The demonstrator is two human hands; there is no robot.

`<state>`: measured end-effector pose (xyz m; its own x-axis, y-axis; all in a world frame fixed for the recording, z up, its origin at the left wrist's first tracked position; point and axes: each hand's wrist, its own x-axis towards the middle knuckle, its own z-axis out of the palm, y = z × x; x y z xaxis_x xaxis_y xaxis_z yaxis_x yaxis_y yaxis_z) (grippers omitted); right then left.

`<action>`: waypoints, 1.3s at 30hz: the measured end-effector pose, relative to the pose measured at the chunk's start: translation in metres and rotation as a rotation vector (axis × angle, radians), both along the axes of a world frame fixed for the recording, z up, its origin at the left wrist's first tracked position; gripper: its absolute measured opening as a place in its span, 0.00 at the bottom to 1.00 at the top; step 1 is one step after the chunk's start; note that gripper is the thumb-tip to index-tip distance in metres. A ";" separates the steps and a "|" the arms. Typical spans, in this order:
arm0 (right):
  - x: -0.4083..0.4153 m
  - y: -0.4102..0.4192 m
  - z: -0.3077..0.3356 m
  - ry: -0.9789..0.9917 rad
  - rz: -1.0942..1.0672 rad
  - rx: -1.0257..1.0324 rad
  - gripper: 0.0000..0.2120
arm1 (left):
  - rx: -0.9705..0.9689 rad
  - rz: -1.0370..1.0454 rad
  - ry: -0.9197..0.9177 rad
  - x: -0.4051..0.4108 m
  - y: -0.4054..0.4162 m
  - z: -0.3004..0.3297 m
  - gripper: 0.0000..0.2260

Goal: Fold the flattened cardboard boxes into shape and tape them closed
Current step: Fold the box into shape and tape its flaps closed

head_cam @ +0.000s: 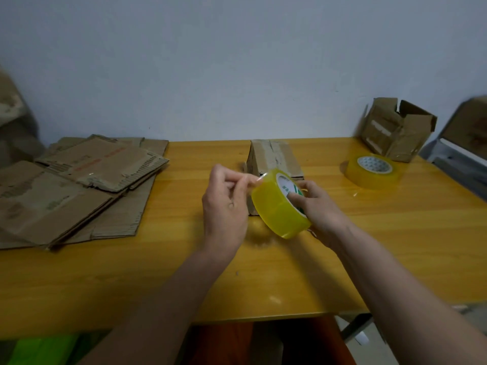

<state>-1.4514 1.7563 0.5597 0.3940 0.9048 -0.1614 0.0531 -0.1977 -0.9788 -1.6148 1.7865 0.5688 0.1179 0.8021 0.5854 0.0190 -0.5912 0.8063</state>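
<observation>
The bench [369,246], a glossy yellow-orange wood-grain top, fills the lower half of the frame under a plain pale wall. At centre left lies the stack [79,185] of flattened boxes: brown corrugated sheets with ragged, fluted edges, faded print and scuffed faces, fanned unevenly over one another. At upper right, against the wall, a folded box [395,130] leans with creased sides and loose flaps. In the centre, just behind the hands, stands a box [274,159] already formed, its top flaps meeting along a seam with worn tape marks. A spare roll [373,170] of translucent yellow tape lies flat at right of centre, near the leaning box. The roll [280,202] in use is held tilted above the bench, glossy, with a white printed core. The right hand [319,206] wraps its grip round that roll, fingers hooked into the core. The left hand [226,201] has thumb and forefinger pressed together at the roll's upper rim, apparently pinching or picking at the tape's free end; the end itself is too thin to make out. The step looks like starting a strip for the centre box. To do it well, lift the end squarely across its full width so it does not split, hold the roll steady, and pull enough to span the seam and run down both sides.
</observation>
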 end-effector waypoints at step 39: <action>0.038 -0.032 -0.013 -0.167 -0.411 0.395 0.21 | -0.813 0.039 -0.328 0.009 0.016 -0.012 0.04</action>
<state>-1.4137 1.7247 0.5462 0.7159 0.6516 0.2509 0.2091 0.1427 -0.9674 -1.6054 1.8028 0.5566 0.0080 0.9855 -0.1693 -0.2795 0.1647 0.9459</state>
